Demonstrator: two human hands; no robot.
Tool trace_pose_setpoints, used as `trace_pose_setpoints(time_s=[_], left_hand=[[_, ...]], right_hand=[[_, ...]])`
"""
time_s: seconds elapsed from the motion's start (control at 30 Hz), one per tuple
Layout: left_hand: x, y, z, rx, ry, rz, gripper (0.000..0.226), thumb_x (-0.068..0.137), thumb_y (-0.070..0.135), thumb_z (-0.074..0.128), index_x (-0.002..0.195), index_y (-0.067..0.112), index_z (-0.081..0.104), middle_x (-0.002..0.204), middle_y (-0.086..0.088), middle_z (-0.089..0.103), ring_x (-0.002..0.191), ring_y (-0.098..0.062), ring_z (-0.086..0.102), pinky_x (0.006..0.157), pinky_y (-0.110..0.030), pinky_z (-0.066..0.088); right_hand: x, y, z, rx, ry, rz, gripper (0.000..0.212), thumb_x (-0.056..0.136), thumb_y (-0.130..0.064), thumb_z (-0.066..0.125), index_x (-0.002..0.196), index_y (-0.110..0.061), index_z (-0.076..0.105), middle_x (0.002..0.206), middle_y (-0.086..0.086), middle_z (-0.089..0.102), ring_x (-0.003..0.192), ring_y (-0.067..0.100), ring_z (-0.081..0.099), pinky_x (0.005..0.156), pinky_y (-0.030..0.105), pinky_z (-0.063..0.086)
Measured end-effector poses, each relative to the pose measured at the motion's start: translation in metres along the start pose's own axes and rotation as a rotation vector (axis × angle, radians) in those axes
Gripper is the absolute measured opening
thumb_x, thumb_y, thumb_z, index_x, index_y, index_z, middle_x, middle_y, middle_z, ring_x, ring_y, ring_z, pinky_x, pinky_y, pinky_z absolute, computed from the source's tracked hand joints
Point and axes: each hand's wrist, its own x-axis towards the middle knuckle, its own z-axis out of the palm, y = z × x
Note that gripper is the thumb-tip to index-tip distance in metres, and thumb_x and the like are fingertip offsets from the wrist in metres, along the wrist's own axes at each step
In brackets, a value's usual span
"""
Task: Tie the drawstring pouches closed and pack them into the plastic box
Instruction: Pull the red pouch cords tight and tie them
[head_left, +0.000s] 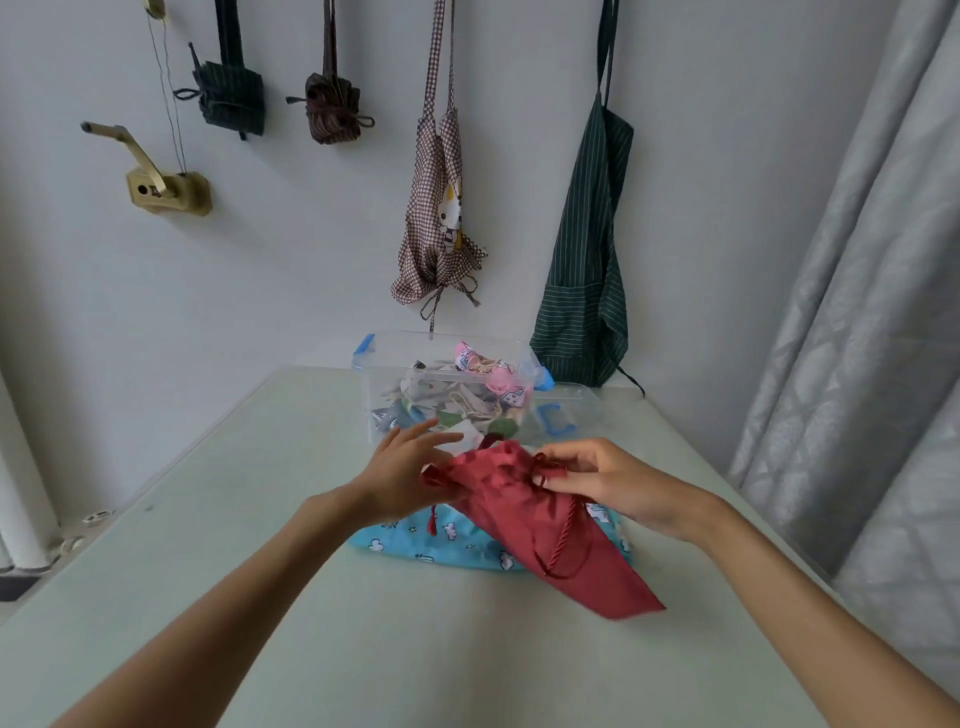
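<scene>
A dark red drawstring pouch (540, 530) is held just above the table, its gathered mouth toward the box. My right hand (597, 480) pinches the red cord at the mouth's right side. My left hand (402, 465) is at the mouth's left side with fingers stretched out; its grip on the fabric is hidden. A loop of red cord (563, 553) hangs over the pouch. Under it lies a light blue patterned pouch (431, 540). Behind stands the clear plastic box (371, 384) with blue latches, holding several tied pouches.
The box's clear lid (563, 410) lies to the right of the box on the pale green table (260, 519). Aprons and bundled cloths hang on the wall behind. A grey curtain (857, 364) hangs at the right.
</scene>
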Motion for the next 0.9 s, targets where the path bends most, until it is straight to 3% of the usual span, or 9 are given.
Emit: trace_pose_setpoints(time_s=[0.13, 0.2, 0.27, 0.33, 0.47, 0.53, 0.67, 0.8, 0.9], left_hand=[[-0.005, 0.011, -0.014, -0.583, -0.087, -0.064, 0.012, 0.082, 0.018, 0.071, 0.091, 0.012, 0.074, 0.097, -0.005, 0.074, 0.093, -0.012, 0.066, 0.091, -0.034, 0.052], [-0.012, 0.013, -0.020, -0.735, -0.112, -0.166, 0.020, 0.080, 0.019, 0.072, 0.098, 0.011, 0.074, 0.095, -0.005, 0.075, 0.090, -0.014, 0.070, 0.085, -0.025, 0.055], [-0.015, 0.013, -0.022, -0.823, -0.164, -0.246, 0.024, 0.079, 0.023, 0.072, 0.101, 0.013, 0.074, 0.099, -0.001, 0.075, 0.094, -0.015, 0.070, 0.085, -0.021, 0.054], [-0.017, 0.012, -0.023, -0.854, -0.212, -0.322, 0.027, 0.075, 0.029, 0.074, 0.097, 0.012, 0.075, 0.098, -0.004, 0.075, 0.093, -0.019, 0.071, 0.085, -0.025, 0.054], [-0.021, 0.007, -0.018, -0.854, -0.243, -0.381, 0.023, 0.076, 0.027, 0.074, 0.093, 0.013, 0.076, 0.096, -0.005, 0.075, 0.089, -0.020, 0.072, 0.075, -0.022, 0.055], [-0.020, 0.005, -0.012, -0.853, -0.243, -0.400, 0.025, 0.079, 0.025, 0.072, 0.101, 0.012, 0.073, 0.100, -0.006, 0.074, 0.092, -0.022, 0.071, 0.079, -0.024, 0.057], [-0.022, -0.001, 0.003, -0.829, -0.268, -0.449, 0.036, 0.077, 0.023, 0.076, 0.112, 0.024, 0.065, 0.106, -0.005, 0.071, 0.091, -0.014, 0.067, 0.077, -0.023, 0.056], [-0.038, -0.024, 0.012, -0.726, -0.365, -0.518, 0.040, 0.075, 0.013, 0.078, 0.109, 0.031, 0.067, 0.092, 0.008, 0.072, 0.082, -0.007, 0.065, 0.078, -0.025, 0.056], [-0.051, -0.032, 0.015, -0.587, -0.352, -0.584, 0.029, 0.078, 0.018, 0.076, 0.105, 0.026, 0.072, 0.104, 0.008, 0.060, 0.084, -0.009, 0.061, 0.062, -0.018, 0.054]], right_hand=[[-0.007, 0.004, -0.021, 0.175, 0.123, 0.075, 0.019, 0.093, -0.009, 0.054, 0.104, -0.021, 0.063, 0.087, -0.007, 0.070, 0.072, -0.002, 0.066, 0.061, 0.009, 0.047], [-0.007, 0.008, -0.026, 0.215, 0.121, 0.120, 0.027, 0.093, -0.011, 0.055, 0.117, -0.024, 0.057, 0.092, -0.008, 0.071, 0.076, 0.000, 0.066, 0.060, 0.011, 0.048], [-0.007, 0.014, -0.027, 0.238, 0.119, 0.148, 0.041, 0.089, -0.009, 0.061, 0.127, -0.024, 0.052, 0.110, -0.005, 0.069, 0.093, 0.007, 0.067, 0.075, 0.018, 0.052], [-0.006, 0.019, -0.026, 0.324, 0.067, 0.154, 0.055, 0.079, -0.009, 0.068, 0.130, -0.022, 0.051, 0.124, 0.001, 0.064, 0.109, 0.017, 0.062, 0.096, 0.033, 0.047], [-0.003, 0.026, -0.013, 0.435, 0.012, 0.193, 0.042, 0.073, -0.035, 0.070, 0.112, -0.022, 0.063, 0.114, 0.001, 0.065, 0.100, 0.014, 0.061, 0.089, 0.031, 0.045], [0.004, 0.036, 0.000, 0.260, 0.146, 0.238, 0.063, 0.067, -0.050, 0.078, 0.119, -0.021, 0.058, 0.116, -0.003, 0.066, 0.102, 0.009, 0.062, 0.095, 0.030, 0.046], [0.014, 0.058, 0.014, 0.032, 0.426, 0.293, 0.038, 0.077, -0.005, 0.070, 0.110, -0.015, 0.056, 0.095, -0.005, 0.062, 0.089, 0.011, 0.058, 0.081, 0.022, 0.046], [0.010, 0.088, 0.004, -0.027, 0.536, 0.413, 0.030, 0.076, -0.003, 0.062, 0.105, -0.011, 0.062, 0.103, 0.006, 0.068, 0.088, 0.018, 0.060, 0.071, 0.024, 0.045], [-0.002, 0.105, 0.000, -0.097, 0.513, 0.431, 0.025, 0.079, -0.001, 0.063, 0.102, -0.008, 0.066, 0.103, 0.009, 0.071, 0.088, 0.017, 0.062, 0.078, 0.025, 0.046]])
